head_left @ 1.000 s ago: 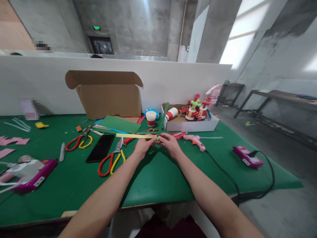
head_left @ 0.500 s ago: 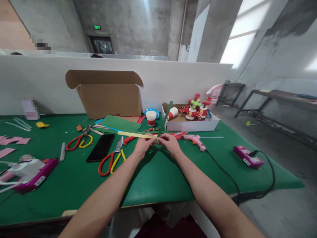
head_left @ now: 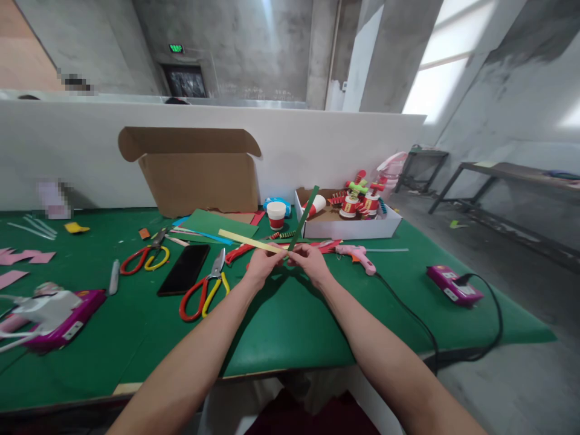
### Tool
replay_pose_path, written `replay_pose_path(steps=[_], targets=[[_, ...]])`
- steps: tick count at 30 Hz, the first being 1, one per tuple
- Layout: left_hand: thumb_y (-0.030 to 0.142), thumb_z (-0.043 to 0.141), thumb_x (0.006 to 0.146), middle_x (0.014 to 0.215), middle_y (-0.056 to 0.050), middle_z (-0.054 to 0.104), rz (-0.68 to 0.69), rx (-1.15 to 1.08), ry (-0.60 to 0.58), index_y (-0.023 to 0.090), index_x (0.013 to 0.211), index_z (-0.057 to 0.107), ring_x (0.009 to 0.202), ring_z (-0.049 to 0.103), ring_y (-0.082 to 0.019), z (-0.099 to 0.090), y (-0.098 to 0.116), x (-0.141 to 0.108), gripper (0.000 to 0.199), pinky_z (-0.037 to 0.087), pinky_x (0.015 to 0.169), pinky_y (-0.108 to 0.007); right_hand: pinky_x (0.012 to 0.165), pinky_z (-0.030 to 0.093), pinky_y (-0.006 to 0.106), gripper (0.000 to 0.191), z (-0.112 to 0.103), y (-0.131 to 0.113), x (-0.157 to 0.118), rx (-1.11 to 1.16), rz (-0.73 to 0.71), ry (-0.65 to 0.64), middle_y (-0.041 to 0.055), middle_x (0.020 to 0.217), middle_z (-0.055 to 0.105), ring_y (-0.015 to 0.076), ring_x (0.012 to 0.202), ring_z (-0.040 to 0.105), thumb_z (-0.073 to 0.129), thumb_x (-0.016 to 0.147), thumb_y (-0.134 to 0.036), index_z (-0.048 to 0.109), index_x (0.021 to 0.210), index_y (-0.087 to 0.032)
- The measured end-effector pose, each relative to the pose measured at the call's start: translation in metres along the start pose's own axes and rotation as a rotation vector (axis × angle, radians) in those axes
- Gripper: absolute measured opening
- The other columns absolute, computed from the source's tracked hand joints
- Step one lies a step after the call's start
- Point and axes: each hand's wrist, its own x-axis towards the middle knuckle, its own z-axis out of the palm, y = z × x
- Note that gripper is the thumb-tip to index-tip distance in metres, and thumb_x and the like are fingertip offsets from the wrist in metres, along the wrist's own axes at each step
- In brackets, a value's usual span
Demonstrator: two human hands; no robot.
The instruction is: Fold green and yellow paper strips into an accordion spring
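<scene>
My left hand (head_left: 265,263) pinches the inner end of a yellow paper strip (head_left: 247,240), which slants up to the left. Close beside it, my right hand (head_left: 310,261) pinches the lower end of a green paper strip (head_left: 304,217) that points up and slightly right. The two strips meet between my fingertips; how they are joined there is too small to tell. Behind the hands are a red and white paper cup (head_left: 276,215) and a folded dark green and red strip (head_left: 285,234). A pink glue gun (head_left: 357,257) lies right of my right hand.
On the green table (head_left: 290,344) lie scissors (head_left: 206,287), a second pair (head_left: 151,254), a black phone (head_left: 185,269) and coloured paper (head_left: 222,225). A white box (head_left: 353,229) holds decorated cups. Power strips (head_left: 454,286) sit at both sides, with a cable at the right.
The outer end of the yellow strip has risen, so it now slants more steeply. Both hands stay in nearly the same place, and the green strip has barely moved.
</scene>
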Motion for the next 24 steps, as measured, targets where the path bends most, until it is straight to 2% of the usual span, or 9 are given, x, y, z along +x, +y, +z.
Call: replay_pose_path(steps=[6, 10, 13, 17, 24], targets=[[0.042, 0.080, 0.055, 0.054, 0.002, 0.056, -0.039, -0.013, 0.018, 0.016, 0.064, 0.062, 0.051, 0.048, -0.010, -0.0014, 0.0014, 0.0017, 0.032, 0.039, 0.052, -0.023, 0.060, 0.051, 0.028, 0.031, 0.0010, -0.0007, -0.0014, 0.012, 0.031, -0.038, -0.0030, 0.058, 0.063, 0.0128, 0.054, 0.061, 0.083, 0.054, -0.035, 0.059, 0.064, -0.018], [0.048, 0.079, 0.057, 0.063, 0.000, 0.063, -0.093, -0.081, 0.013, 0.014, 0.073, 0.065, 0.054, 0.052, -0.010, -0.0031, 0.0012, 0.0039, 0.040, 0.041, 0.054, -0.024, 0.060, 0.053, 0.029, 0.036, 0.0013, -0.0002, 0.0010, 0.108, 0.043, 0.057, -0.0049, 0.054, 0.061, 0.0124, 0.052, 0.060, 0.085, 0.050, -0.036, 0.055, 0.063, -0.019], [0.047, 0.081, 0.054, 0.068, 0.000, 0.065, -0.096, -0.066, -0.043, 0.015, 0.078, 0.066, 0.055, 0.054, -0.010, -0.0034, -0.0011, 0.0045, 0.043, 0.042, 0.055, -0.023, 0.060, 0.054, 0.029, 0.037, 0.0017, -0.0008, 0.0016, 0.146, 0.030, 0.096, -0.0034, 0.054, 0.062, 0.0126, 0.053, 0.060, 0.085, 0.050, -0.037, 0.055, 0.062, -0.019], [0.045, 0.082, 0.054, 0.071, -0.002, 0.067, -0.072, -0.031, -0.091, 0.014, 0.081, 0.067, 0.057, 0.054, -0.010, -0.0014, -0.0056, 0.0042, 0.043, 0.043, 0.056, -0.024, 0.062, 0.055, 0.029, 0.036, 0.0028, -0.0025, -0.0005, 0.141, 0.019, 0.074, -0.0002, 0.058, 0.067, 0.0140, 0.055, 0.063, 0.085, 0.051, -0.038, 0.058, 0.063, -0.017], [0.045, 0.084, 0.052, 0.061, 0.001, 0.063, -0.066, -0.052, -0.030, 0.014, 0.072, 0.068, 0.053, 0.051, -0.009, -0.0009, -0.0067, 0.0048, 0.040, 0.040, 0.053, -0.022, 0.066, 0.056, 0.031, 0.031, 0.0032, -0.0041, -0.0036, 0.044, 0.017, 0.017, 0.0025, 0.061, 0.069, 0.0148, 0.057, 0.064, 0.082, 0.056, -0.037, 0.065, 0.067, -0.014]])
